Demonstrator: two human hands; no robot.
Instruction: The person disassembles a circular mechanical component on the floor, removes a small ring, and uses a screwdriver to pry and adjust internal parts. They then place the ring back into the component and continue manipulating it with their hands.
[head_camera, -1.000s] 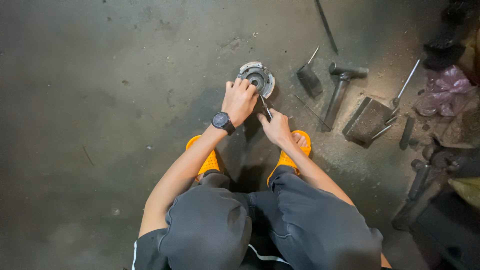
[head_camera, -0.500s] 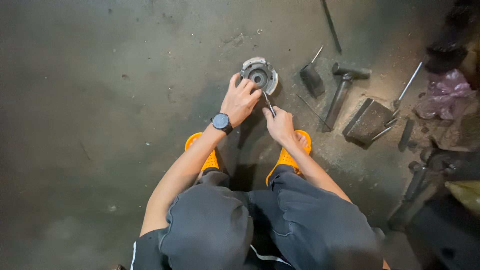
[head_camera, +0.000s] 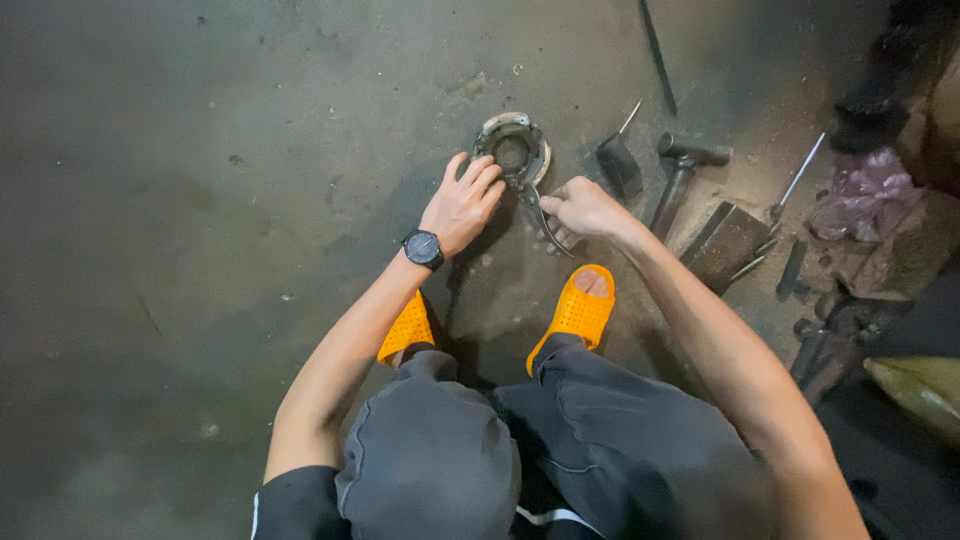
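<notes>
A round metal part with a dark centre hole (head_camera: 512, 150) lies on the concrete floor in front of me. My left hand (head_camera: 462, 203), with a black watch on the wrist, rests against its left side and steadies it. My right hand (head_camera: 582, 211) grips the handles of a pair of pliers (head_camera: 538, 208) whose jaws reach into the part's lower right edge. I squat over it in orange slippers (head_camera: 578, 310).
Right of the part lie a small dark chisel-like tool (head_camera: 620, 162), a hammer (head_camera: 680, 172), a dark metal block (head_camera: 726, 243) and a screwdriver (head_camera: 798, 178). A thin rod (head_camera: 657, 55) lies at the top. Pink plastic (head_camera: 868, 192) and dark clutter fill the right edge.
My right hand has moved out to the right, away from my left hand, still holding the pliers on the part. The view has shifted slightly.
</notes>
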